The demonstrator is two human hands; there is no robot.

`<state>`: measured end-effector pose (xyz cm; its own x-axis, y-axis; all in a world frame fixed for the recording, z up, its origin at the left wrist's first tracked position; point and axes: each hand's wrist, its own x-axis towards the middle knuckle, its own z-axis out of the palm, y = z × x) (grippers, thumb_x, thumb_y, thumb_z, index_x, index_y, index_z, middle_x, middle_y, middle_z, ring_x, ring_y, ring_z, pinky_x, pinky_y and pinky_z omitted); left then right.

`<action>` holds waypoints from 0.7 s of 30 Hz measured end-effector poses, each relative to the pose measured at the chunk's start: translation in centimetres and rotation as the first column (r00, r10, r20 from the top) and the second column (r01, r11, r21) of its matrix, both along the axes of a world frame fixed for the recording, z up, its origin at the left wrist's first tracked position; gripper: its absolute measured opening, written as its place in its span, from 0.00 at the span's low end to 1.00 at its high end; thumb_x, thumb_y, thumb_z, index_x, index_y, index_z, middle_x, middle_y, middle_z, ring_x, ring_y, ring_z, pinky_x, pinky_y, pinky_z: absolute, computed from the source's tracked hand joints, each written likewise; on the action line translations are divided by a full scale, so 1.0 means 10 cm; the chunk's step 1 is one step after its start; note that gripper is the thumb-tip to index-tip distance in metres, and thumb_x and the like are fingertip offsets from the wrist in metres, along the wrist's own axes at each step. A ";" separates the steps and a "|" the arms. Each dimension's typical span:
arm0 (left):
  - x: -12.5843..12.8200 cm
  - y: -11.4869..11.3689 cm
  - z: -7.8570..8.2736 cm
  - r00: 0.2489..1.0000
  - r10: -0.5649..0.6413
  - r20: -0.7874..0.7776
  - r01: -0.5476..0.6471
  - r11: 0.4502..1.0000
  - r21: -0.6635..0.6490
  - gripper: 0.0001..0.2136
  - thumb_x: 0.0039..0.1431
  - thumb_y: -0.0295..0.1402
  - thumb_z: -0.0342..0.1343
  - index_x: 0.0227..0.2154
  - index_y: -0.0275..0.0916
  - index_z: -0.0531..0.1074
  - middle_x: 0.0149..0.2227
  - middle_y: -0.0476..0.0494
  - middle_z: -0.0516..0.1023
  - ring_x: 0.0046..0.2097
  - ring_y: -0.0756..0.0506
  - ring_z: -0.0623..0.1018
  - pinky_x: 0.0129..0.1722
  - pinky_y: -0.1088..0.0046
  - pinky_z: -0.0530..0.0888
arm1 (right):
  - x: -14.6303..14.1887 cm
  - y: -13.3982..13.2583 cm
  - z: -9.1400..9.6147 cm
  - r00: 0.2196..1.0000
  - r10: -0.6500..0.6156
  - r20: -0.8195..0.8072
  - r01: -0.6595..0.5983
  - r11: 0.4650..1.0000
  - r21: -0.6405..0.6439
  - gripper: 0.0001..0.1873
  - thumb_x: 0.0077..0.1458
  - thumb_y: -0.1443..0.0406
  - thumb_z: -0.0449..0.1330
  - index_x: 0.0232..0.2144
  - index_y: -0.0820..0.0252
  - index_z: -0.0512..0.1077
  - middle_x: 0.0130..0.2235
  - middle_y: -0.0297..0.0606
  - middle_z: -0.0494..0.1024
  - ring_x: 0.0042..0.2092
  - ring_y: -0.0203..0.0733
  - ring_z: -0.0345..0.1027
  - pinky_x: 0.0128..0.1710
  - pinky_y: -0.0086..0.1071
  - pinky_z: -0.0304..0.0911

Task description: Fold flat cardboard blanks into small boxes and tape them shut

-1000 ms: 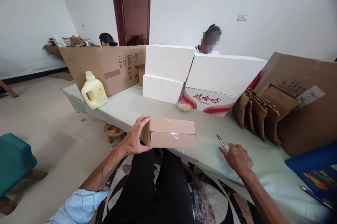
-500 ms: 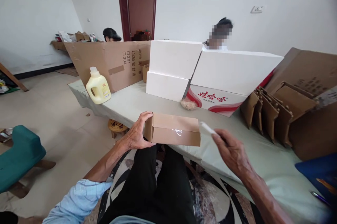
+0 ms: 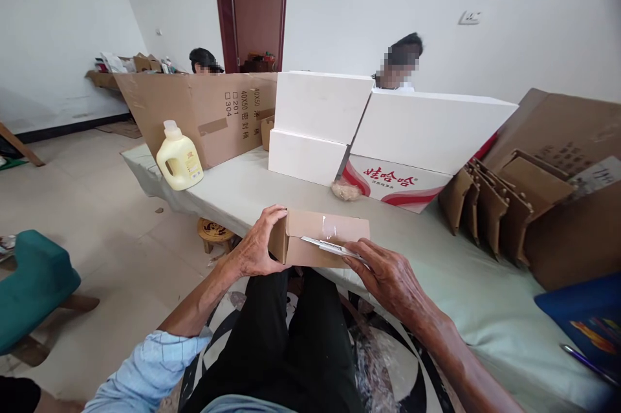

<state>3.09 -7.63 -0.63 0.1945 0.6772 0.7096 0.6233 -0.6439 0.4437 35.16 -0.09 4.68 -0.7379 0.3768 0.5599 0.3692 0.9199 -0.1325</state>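
- Box of plain brown cardboard (image 3: 313, 222), small and oblong: at the near edge of the pale green, cloth-covered counter (image 3: 233, 186), above the person's lap. Long flap seam faces up. Glare on the upper flap looks like clear tape. Support under the near side not visible.
- Left hand (image 3: 262, 246): grasping the box's left end, thumb along the near side, fingers over the far side.
- Right hand (image 3: 385, 267): closed round a slim, silver-white utility knife (image 3: 330, 246), which lies low over the seam, tip pointing at the left hand. Contact between tip and cardboard cannot be told.
- Surroundings: crumpled clear plastic (image 3: 346, 191) beyond the box, just before a white carton with red lettering (image 3: 392, 183); row of folded brown cardboard pieces (image 3: 490, 212) to the right, well apart from the knife.
- Risk 1 (judged chief): a slip of the blade along the seam could reach the left thumb or fingers; cause, the tip's direction plus too much push.
- Risk 2: blade set too deep could score whatever is inside; contents not visible.
- Risk 3: box could tip or slide lapward; cause, one-ended hold close to the edge, with downward pressure on the near flap.
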 end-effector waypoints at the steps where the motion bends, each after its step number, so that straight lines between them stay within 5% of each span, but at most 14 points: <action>1: 0.00 0.00 0.00 1.000 0.001 -0.004 -0.001 1.000 0.006 0.55 0.51 0.34 0.77 0.76 0.45 0.49 0.72 0.25 0.60 0.75 0.24 0.64 0.70 0.38 0.72 | 0.01 -0.01 0.01 1.000 0.005 0.008 -0.005 1.000 0.000 0.15 0.82 0.59 0.49 0.48 0.56 0.75 0.37 0.37 0.78 0.33 0.41 0.74 0.33 0.32 0.61; 13: 0.00 -0.04 -0.02 1.000 0.015 -0.002 -0.015 1.000 -0.024 0.56 0.50 0.33 0.78 0.76 0.46 0.49 0.72 0.25 0.60 0.75 0.24 0.64 0.70 0.38 0.72 | -0.03 0.01 0.16 0.996 -0.079 0.051 0.067 0.975 0.210 0.19 0.83 0.58 0.48 0.43 0.57 0.74 0.35 0.36 0.79 0.31 0.40 0.73 0.29 0.35 0.53; 21: 0.01 -0.05 -0.02 1.000 0.010 0.012 -0.009 0.999 -0.048 0.54 0.52 0.34 0.77 0.75 0.46 0.50 0.73 0.26 0.59 0.75 0.24 0.64 0.68 0.39 0.74 | -0.05 -0.01 0.21 0.997 -0.063 0.044 0.053 0.977 0.207 0.15 0.82 0.58 0.49 0.46 0.56 0.73 0.35 0.35 0.80 0.29 0.41 0.72 0.29 0.34 0.55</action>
